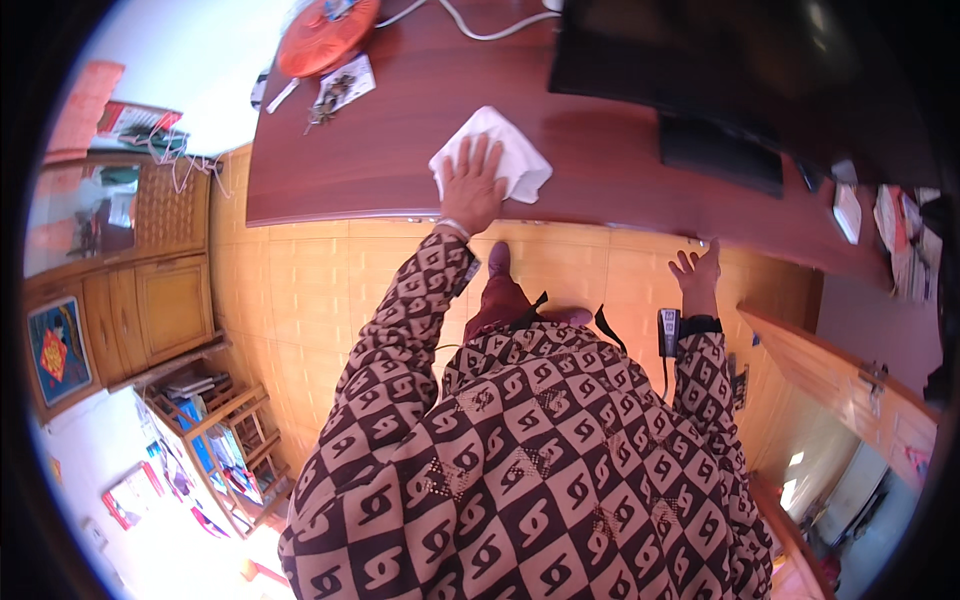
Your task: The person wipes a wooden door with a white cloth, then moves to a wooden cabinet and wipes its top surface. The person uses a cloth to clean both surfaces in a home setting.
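Observation:
My left hand (472,184) lies flat, fingers spread, on a folded white cloth (525,161), pressing it against the dark reddish-brown wooden tabletop (405,165). The cloth sits near the table's front edge and shows beyond my fingertips and to their right. My right hand (697,277) hangs by the table's front edge farther right, fingers apart and holding nothing. A small dark device is strapped at each wrist.
A large black screen (735,75) stands at the back right. Keys (334,97) on paper and an orange round item (326,37) lie at the left. Books (907,247) are at the right end. Below right is a wooden door (840,375).

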The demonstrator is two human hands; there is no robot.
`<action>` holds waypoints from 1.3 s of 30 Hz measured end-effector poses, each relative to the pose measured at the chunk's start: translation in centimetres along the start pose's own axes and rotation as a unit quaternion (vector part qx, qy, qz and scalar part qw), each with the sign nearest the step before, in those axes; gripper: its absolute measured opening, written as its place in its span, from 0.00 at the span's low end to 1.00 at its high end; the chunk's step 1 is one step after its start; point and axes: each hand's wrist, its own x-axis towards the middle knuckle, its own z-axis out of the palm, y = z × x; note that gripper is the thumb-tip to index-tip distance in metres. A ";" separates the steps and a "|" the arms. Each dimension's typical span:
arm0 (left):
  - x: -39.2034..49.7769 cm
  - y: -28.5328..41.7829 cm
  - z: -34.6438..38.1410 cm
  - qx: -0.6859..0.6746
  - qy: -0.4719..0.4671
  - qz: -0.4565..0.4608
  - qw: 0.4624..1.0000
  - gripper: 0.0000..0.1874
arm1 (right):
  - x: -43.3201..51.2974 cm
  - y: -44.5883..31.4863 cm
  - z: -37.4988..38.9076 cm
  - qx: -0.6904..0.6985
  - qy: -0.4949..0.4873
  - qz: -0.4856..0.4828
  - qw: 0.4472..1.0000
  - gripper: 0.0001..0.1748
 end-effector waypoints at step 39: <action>20.4 12.3 4.3 -0.044 -0.084 0.400 0.912 0.31 | 2.4 4.3 -1.8 -0.319 0.401 -0.142 0.847 0.38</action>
